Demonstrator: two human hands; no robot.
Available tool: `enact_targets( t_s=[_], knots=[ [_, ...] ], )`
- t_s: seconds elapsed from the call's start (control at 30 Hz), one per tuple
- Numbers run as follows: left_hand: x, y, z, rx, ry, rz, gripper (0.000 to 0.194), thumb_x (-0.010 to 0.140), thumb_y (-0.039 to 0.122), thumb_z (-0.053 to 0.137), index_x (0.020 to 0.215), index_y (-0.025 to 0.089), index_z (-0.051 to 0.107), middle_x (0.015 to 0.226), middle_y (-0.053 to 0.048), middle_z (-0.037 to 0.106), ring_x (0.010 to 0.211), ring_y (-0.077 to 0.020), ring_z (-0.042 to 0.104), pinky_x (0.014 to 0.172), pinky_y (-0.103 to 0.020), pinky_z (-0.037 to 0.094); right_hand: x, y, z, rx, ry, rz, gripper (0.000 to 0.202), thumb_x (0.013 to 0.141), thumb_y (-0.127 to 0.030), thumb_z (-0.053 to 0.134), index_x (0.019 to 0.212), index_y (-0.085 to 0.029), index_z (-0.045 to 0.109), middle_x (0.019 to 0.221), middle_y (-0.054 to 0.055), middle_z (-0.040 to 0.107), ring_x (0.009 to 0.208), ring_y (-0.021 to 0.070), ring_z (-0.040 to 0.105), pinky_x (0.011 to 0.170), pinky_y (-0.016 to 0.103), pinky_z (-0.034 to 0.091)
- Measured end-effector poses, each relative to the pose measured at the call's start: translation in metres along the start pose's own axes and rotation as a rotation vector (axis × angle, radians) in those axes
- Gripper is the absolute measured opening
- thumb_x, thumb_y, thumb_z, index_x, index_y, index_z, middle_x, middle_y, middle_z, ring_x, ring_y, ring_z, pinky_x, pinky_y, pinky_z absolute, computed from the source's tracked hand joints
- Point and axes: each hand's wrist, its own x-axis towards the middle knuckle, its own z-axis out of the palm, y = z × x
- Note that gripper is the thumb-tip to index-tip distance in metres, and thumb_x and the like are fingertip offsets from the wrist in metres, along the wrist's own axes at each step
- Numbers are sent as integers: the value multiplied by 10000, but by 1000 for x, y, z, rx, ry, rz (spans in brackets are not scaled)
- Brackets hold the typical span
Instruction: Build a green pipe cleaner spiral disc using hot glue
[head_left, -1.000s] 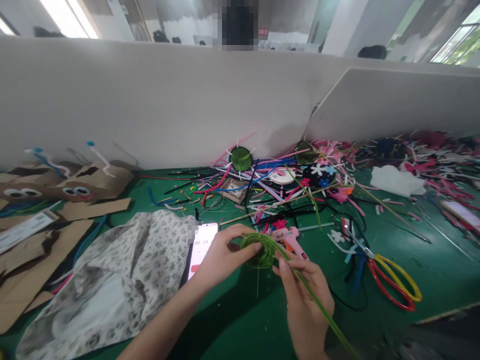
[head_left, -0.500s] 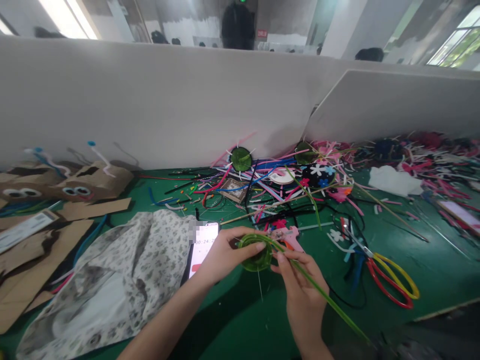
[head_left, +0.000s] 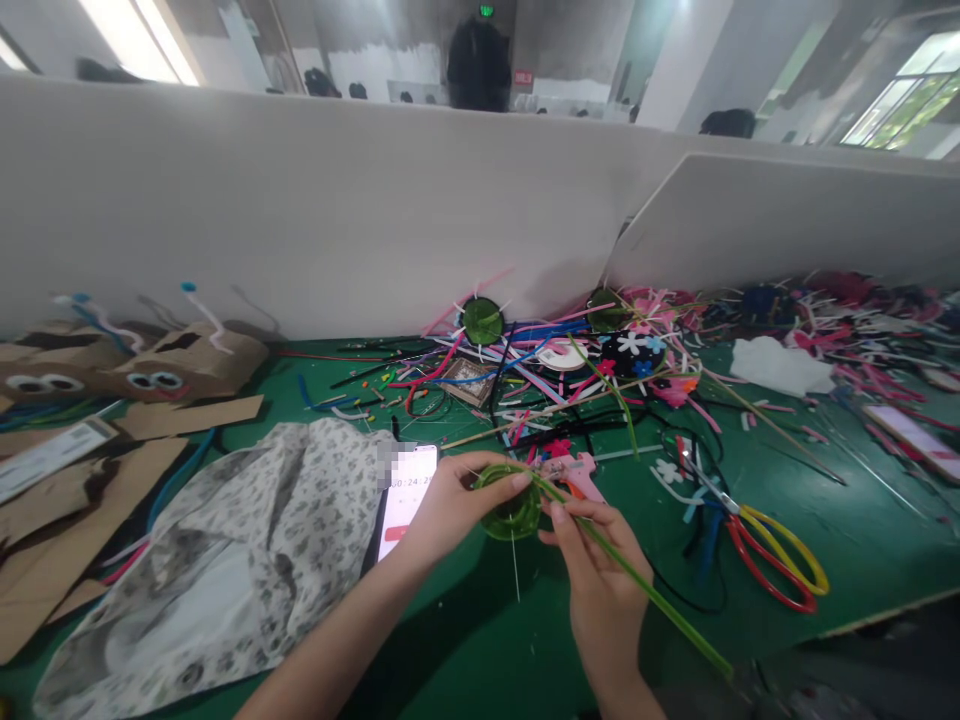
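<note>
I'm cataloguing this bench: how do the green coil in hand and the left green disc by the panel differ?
The green coil is held in the left hand; the green disc sits by the white panel, untouched. The coil trails a long strand through the right hand; the disc shows no such strand. The coil looks green throughout; the disc is dark-rimmed. Both are round and green.

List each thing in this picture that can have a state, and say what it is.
Left hand: pinching the green coil
Right hand: pinching the green strand
Green coil: wound into a round
Green strand: stretched out past the right hand
Patterned cloth: crumpled
Left phone: screen lit
Scissors: lying down, unheld
Glue gun: lying down, partly hidden
</note>
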Motion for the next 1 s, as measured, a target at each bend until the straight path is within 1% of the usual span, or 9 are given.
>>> enact_targets(
  t_s=[0.2, 0.3, 0.37, 0.43, 0.57, 0.67, 0.8, 0.9, 1.0],
  knots=[
    [-1, 7, -7, 152, -137, 31, 373, 710, 363, 789, 1025, 181, 707, 982, -72, 729, 887, -220, 673, 754, -300, 541, 12, 0, -5, -31, 39, -3, 230, 750, -338, 750, 868, -163, 658, 872, 73, 726, 760, 218, 714, 618, 288, 611],
    [-3, 19, -24, 237, -212, 75, 510, 662, 351, 816, 1121, 215, 641, 1149, -84, 666, 1040, -250, 622, 763, -299, 533, 32, -1, -17, -56, 4, -34, 234, 754, -345, 744, 883, -171, 655, 893, 77, 730, 837, 233, 709, 657, 296, 604],
    [-5, 27, -40, 279, -225, 101, 396, 713, 371, 771, 1045, 201, 638, 1159, -90, 655, 1049, -240, 612, 801, -301, 507, 47, -4, -26, -118, -80, -17, 243, 739, -365, 749, 860, -174, 659, 859, 73, 733, 792, 224, 707, 629, 289, 593],
    [-5, 32, -56, 299, -148, 133, 259, 807, 424, 670, 855, 179, 601, 1045, -79, 681, 953, -206, 627, 766, -281, 486, 61, -8, -35, -198, -195, 31, 251, 713, -383, 759, 815, -175, 661, 778, 60, 727, 685, 200, 692, 547, 265, 564],
    [-1, 31, -72, 531, 180, 220, 306, 871, 435, 588, 720, 180, 510, 813, -8, 638, 725, -139, 563, 653, -235, 422, 77, -16, -39, -283, -450, 97, 213, 689, -360, 757, 733, -182, 648, 718, 34, 712, 611, 172, 667, 467, 225, 504],
    [2, 23, -66, 707, 185, 261, 284, 878, 414, 583, 718, 185, 528, 711, 17, 597, 694, -137, 545, 685, -239, 425, 83, -21, -33, -264, -598, 103, 187, 683, -327, 754, 715, -185, 637, 723, 18, 701, 653, 173, 679, 518, 240, 528],
    [3, 14, -50, 662, 54, 224, 187, 859, 383, 609, 829, 202, 574, 739, 15, 657, 686, -148, 600, 661, -238, 454, 86, -27, -25, -273, -778, 94, 144, 722, -295, 724, 752, -181, 642, 721, 16, 688, 718, 192, 693, 616, 286, 564],
    [2, 12, -41, 622, -64, 202, 189, 845, 329, 628, 1005, 231, 608, 788, 10, 714, 733, -168, 654, 692, -249, 474, 86, -31, -23, -285, -824, 93, 116, 738, -283, 704, 761, -187, 644, 749, 17, 694, 747, 200, 701, 638, 297, 568],
    [1, 12, -35, 591, -173, 161, 223, 911, 344, 529, 1090, 241, 613, 753, 0, 733, 723, -178, 682, 682, -255, 478, 85, -34, -23, -279, -845, 80, 100, 729, -279, 700, 747, -191, 655, 761, 14, 701, 740, 199, 701, 670, 323, 578]
  ],
)
